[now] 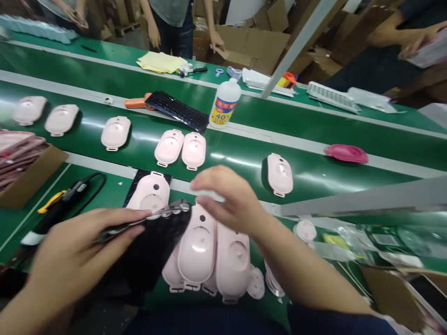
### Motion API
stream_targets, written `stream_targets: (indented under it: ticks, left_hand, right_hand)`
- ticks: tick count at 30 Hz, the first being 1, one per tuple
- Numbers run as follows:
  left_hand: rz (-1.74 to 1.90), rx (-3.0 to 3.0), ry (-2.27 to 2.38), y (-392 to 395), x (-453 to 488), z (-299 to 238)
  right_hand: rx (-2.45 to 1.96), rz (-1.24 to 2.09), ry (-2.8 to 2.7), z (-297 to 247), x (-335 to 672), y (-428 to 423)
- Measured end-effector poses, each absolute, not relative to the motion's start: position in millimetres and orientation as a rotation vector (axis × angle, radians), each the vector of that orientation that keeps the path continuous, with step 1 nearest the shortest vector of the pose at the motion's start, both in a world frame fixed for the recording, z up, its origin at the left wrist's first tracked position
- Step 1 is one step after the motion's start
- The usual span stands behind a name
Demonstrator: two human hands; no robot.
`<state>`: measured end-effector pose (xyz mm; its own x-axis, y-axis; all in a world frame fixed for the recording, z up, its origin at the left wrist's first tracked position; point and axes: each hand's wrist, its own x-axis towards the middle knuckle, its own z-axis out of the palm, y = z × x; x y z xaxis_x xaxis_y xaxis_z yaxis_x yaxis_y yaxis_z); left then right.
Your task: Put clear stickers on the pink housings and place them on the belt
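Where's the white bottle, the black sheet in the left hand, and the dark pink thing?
White bottle [224,105]: head view, on its label.
Black sheet [150,249]: head view, on its dark face.
Dark pink thing [347,153]: head view, on its middle.

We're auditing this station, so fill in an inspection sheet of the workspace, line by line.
Surface: green bench in front, green belt beyond it.
Job's things: black sheet with clear round pieces along its edge; pale pink parts piled on the bench, six more spaced along the belt.
Clutter: white bottle, carton of pink pieces, black tool.
Hands: left hand grips the black sheet; right hand over the pile, thumb and fingers parted, nothing seen in it.
Cables: black cable curving beside the black tool.
Surroundings: co-workers across the belt, cardboard boxes behind.
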<state>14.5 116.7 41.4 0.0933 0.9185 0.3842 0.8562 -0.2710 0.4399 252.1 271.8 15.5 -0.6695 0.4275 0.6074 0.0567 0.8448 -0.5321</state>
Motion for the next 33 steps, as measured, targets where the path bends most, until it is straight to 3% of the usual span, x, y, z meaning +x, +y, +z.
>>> stream_targets:
  ticks: [16,18,24,28,30,33]
  left_hand:
    - [0.913,2.134,1.713,137,50,25]
    - [0.87,2.172,1.645,135,51,21]
    - [0.694,2.446,1.548,127,49,8]
    - [0.726,2.79,1.54,129,43,7]
    - [0.709,2.822,1.531,130,39,8]
    - [0.669,2.74,1.56,132,34,6]
  right_hand:
    - [-0.458,0.722,-2.256,23,234,229]
    - [-0.47,0.931,-2.226,24,234,233]
    - [-0.585,2.104,-2.106,20,227,275]
    - [-0.623,2.41,-2.041,17,218,291]
    - [-0.547,2.378,-2.082,19,217,289]
    - [-0.445,1.997,-2.212,24,223,279]
